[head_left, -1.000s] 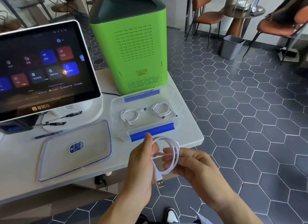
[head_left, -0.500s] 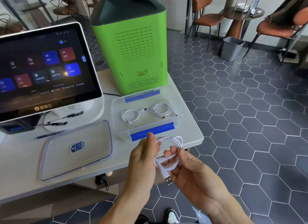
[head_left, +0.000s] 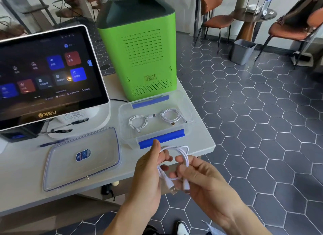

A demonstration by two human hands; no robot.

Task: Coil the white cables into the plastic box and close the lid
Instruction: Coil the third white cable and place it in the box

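Left hand [head_left: 148,171] fingers behind coiled cable [head_left: 183,152]

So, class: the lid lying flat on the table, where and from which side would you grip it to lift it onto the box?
Probably by its near long edge, which overhangs the table front. The lid lies flat, so a thumb on top and fingers beneath can pinch there, coming from the person's side. The box sits to its right.

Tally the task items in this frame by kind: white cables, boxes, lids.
White cables: 3, two coiled in the plastic box, left one and right one, and one held by the left hand and right hand
Plastic boxes: 1
Lids: 1
Total: 5
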